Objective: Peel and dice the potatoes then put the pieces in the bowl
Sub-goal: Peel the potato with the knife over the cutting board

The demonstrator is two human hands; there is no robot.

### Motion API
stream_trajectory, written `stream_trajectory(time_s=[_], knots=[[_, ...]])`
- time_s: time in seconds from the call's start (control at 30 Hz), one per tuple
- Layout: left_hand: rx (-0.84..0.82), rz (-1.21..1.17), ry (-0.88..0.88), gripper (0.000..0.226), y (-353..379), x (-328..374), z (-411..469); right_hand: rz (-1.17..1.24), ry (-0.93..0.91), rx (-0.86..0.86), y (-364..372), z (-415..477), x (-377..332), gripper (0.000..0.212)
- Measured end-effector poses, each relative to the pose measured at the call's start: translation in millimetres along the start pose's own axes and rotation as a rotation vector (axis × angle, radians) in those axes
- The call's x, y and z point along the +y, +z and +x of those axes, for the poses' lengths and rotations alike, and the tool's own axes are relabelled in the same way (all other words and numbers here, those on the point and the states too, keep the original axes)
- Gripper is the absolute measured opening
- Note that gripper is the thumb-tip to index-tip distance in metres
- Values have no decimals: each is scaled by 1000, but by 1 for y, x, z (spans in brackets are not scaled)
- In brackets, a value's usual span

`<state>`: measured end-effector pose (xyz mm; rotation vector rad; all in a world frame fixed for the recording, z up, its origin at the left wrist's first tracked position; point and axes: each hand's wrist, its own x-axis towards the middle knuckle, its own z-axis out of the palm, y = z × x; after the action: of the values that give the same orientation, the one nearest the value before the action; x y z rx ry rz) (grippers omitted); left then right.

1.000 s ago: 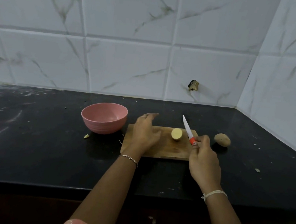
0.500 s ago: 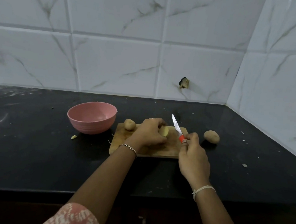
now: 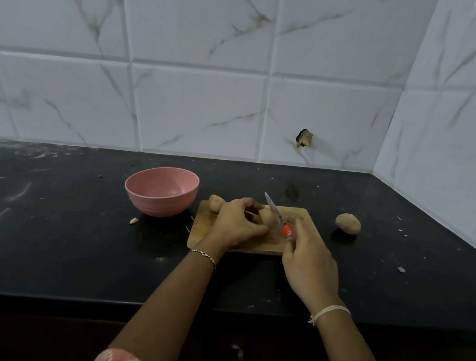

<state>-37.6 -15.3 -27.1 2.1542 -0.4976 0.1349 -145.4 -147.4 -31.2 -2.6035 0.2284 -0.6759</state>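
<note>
A home kitchen: black stone tabletop (image 3: 57, 252), white marble-veined wall tiles (image 3: 197, 107), wooden cutting board (image 3: 205, 228) beside a pink bowl (image 3: 161, 192).

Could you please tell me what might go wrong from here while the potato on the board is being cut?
1. The left hand curls round the potato piece right beside the blade of the knife in the right hand; a slip could nick a finger.
2. The other potato piece sits at the far left corner of the cutting board and might roll off if the board is jolted.
</note>
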Motion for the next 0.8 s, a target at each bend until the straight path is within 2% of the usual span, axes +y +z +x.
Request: stream_trajectory(time_s=[0.07, 0.37, 0.8], knots=[[4, 3, -8, 50, 1, 0, -1, -48, -36, 14, 0, -5, -2, 26], [14, -20, -8, 48, 2, -4, 2, -74, -53, 53, 0, -8, -5, 7], [12, -71, 1, 50, 3, -9, 4, -143, -112, 33, 0, -14, -8, 19]])
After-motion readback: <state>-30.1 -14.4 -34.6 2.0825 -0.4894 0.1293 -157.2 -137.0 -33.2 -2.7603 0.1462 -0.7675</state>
